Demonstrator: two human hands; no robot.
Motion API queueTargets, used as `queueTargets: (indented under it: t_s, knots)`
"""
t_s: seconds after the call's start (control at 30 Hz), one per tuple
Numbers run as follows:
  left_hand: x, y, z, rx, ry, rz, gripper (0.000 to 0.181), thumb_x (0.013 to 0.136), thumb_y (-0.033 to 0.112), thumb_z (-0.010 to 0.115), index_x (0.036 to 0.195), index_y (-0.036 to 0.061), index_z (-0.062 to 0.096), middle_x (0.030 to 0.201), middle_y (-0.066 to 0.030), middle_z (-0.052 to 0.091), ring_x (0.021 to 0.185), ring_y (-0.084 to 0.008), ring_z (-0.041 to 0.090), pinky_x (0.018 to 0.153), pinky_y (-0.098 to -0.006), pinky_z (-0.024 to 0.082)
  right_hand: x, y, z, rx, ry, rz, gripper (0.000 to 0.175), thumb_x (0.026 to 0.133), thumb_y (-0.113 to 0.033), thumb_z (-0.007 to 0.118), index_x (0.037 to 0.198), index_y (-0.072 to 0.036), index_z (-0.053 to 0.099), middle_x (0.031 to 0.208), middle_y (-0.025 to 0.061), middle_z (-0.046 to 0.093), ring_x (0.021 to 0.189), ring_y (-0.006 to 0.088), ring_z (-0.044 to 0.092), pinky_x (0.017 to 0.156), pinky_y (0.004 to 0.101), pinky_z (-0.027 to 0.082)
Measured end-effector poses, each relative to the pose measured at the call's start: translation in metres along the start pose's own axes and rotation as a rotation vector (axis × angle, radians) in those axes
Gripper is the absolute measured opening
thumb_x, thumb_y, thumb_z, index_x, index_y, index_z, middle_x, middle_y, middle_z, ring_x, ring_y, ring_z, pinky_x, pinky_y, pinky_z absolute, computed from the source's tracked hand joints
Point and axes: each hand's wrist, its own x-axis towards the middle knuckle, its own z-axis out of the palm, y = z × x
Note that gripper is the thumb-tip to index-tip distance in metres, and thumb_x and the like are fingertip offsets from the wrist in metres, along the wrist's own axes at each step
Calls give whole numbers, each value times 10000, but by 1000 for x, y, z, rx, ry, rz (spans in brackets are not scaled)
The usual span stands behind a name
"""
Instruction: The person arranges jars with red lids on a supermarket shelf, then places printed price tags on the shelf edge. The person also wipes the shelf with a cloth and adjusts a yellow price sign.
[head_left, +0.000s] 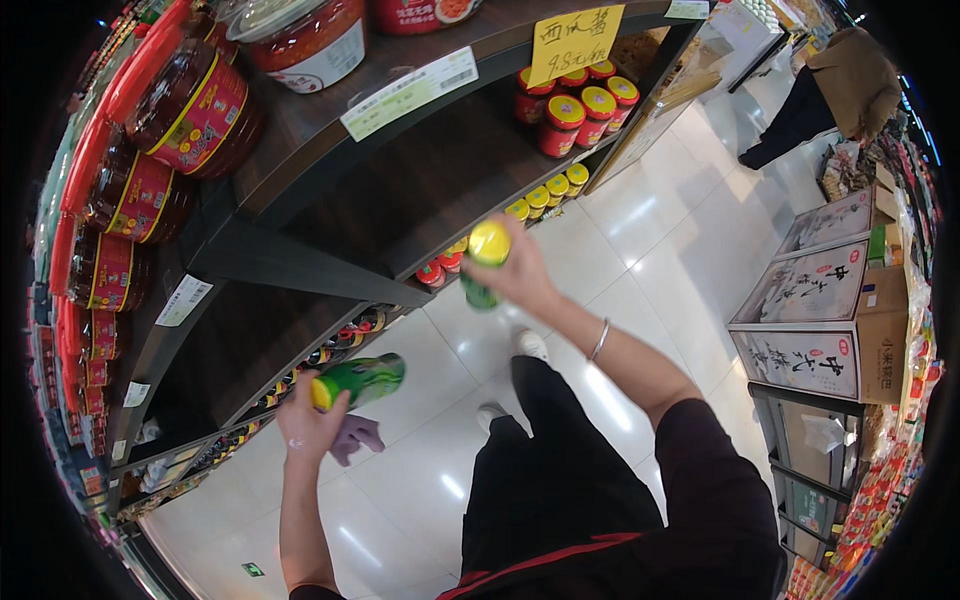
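Observation:
My left hand (309, 424) grips a green-labelled jar (371, 379) by its yellow lid end, the jar tilted to the right. A purple cloth (355, 440) hangs below that hand, apparently held in it too. Farther forward, my right hand (525, 274) holds a second green jar (481, 292) with a shiny yellow lid, slightly blurred. It is in front of the lower shelf edge, over the tiled floor. Several red jars with yellow lids (564, 124) stand at the far end of the dark middle shelf (420, 172), behind a yellow handwritten sign (576, 41).
Large dark-red jars with red lids (191, 109) line the upper shelf at left. Yellow-lidded jars (537, 198) and red-lidded jars (430, 274) stand on the bottom shelf. Printed cartons (799, 360) are stacked at right. A person in a brown top (851, 82) is at the upper right.

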Motion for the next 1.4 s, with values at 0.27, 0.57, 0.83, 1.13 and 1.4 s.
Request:
queueTargets:
  t_s: [0.27, 0.57, 0.83, 1.13, 1.4]
  knots:
    - [127, 147, 39, -69, 85, 308, 569, 768, 370, 801, 1238, 138, 582, 950, -134, 688, 736, -344, 698, 602, -416, 552, 169, 61, -68, -246, 51, -228, 701, 731, -267, 897, 1234, 0, 488, 1051, 198, 659, 976, 341, 666, 879, 387, 527]
    - [320, 238, 100, 73, -205, 73, 566, 815, 437, 767, 1251, 137, 567, 984, -135, 697, 875, -326, 695, 763, -428, 552, 249, 141, -83, -102, -183, -226, 589, 742, -298, 840, 1176, 28, 610, 1129, 256, 646, 1096, 411, 602, 922, 462, 503]
    - [353, 263, 117, 18, -396, -16, 668, 814, 456, 767, 1318, 72, 553, 1169, -158, 656, 1076, -332, 640, 905, -427, 521, 248, 137, -110, -550, -443, -401, 540, 779, -451, 768, 1036, 12, 665, 976, 201, 691, 969, 367, 655, 831, 429, 544]
    - [336, 262, 128, 30, -447, -164, 844, 771, 488, 806, 1404, 59, 451, 1208, -176, 650, 1075, -327, 658, 897, -424, 534, 256, 136, -139, -464, -535, -274, 651, 814, -516, 739, 1240, -36, 628, 1177, 194, 655, 1075, 354, 641, 905, 441, 531]
    - [285, 205, 207, -253, -199, -227, 888, 762, 413, 802, 1445, 75, 346, 1312, -185, 631, 1071, -348, 675, 932, -410, 533, 278, 175, -201, -890, -517, -483, 708, 700, -497, 824, 1254, -92, 649, 1178, 153, 618, 1140, 335, 583, 966, 432, 493]
